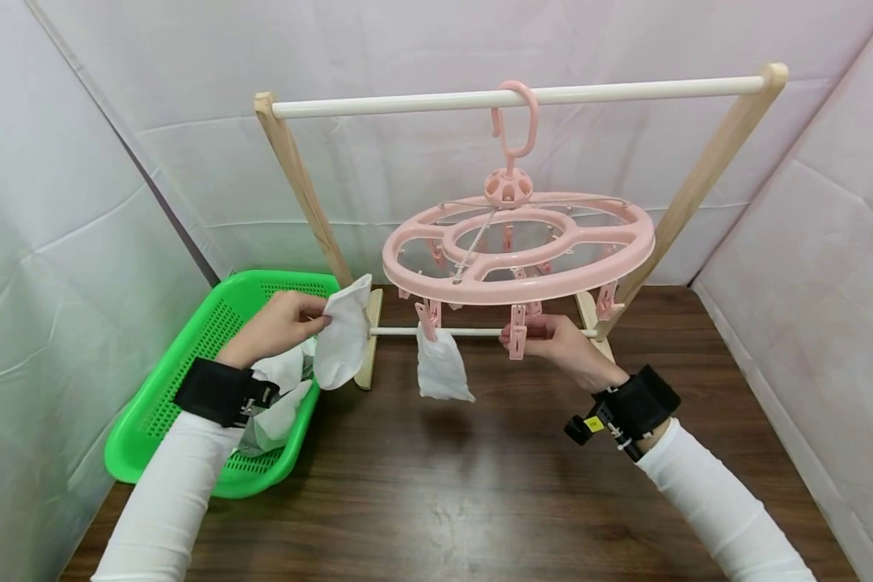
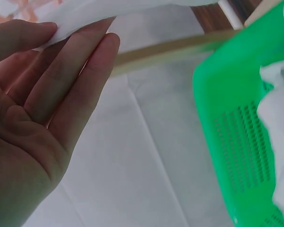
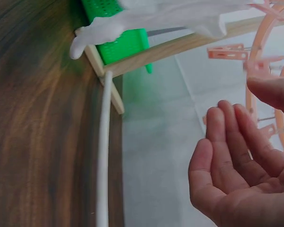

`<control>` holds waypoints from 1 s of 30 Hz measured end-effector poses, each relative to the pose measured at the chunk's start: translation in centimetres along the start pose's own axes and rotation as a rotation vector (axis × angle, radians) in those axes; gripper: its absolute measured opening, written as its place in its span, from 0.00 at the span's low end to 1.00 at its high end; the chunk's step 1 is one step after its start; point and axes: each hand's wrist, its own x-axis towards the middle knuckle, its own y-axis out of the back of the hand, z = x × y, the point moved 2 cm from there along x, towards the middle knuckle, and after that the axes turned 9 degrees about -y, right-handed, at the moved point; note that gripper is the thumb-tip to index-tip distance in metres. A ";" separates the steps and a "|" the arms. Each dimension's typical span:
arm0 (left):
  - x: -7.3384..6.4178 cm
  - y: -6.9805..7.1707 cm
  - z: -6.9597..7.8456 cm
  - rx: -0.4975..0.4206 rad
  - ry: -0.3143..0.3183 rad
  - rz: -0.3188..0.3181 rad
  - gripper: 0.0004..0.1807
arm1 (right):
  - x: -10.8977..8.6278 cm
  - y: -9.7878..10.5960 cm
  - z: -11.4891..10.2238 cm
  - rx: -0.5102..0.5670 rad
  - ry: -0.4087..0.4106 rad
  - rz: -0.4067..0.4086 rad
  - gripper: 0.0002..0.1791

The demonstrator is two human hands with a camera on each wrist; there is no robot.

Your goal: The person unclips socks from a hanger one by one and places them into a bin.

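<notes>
A white sock (image 1: 343, 333) is pinched by its edge between the thumb and fingers of my left hand (image 1: 280, 325), beside the green basket. Its fabric also crosses the top of the left wrist view. My right hand (image 1: 558, 346) is by a pink clothespin (image 1: 517, 333) under the round pink drying hanger (image 1: 407, 271). In the right wrist view that hand's fingers (image 3: 222, 137) are extended, with a gap to the thumb and nothing gripped. Another white sock (image 1: 442, 370) hangs from a clothespin at the hanger's front left.
The hanger hooks over a white bar (image 1: 407, 103) on a wooden stand (image 1: 309, 198). A green basket (image 1: 138, 416) with white fabric pieces (image 1: 280, 424) stands at left on the dark wooden table (image 1: 436, 501). White curtains (image 1: 837, 267) enclose the back and sides.
</notes>
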 end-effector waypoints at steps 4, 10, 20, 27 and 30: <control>-0.7 1.7 0.1 0.050 0.000 0.039 0.05 | -0.2 0.2 0.9 -0.029 0.026 0.029 0.17; -1.9 4.2 0.5 0.090 0.041 0.071 0.06 | -0.6 0.4 1.4 0.028 0.036 -0.001 0.17; -3.8 8.2 0.5 0.235 0.053 0.097 0.06 | -0.7 0.3 2.2 0.033 -0.007 0.013 0.20; -5.4 10.3 -0.8 0.194 0.155 0.086 0.11 | -0.7 0.0 2.7 -0.005 -0.006 0.024 0.18; -6.1 10.5 -1.2 0.134 0.185 0.061 0.13 | -0.6 -0.1 2.8 -0.003 -0.005 0.015 0.18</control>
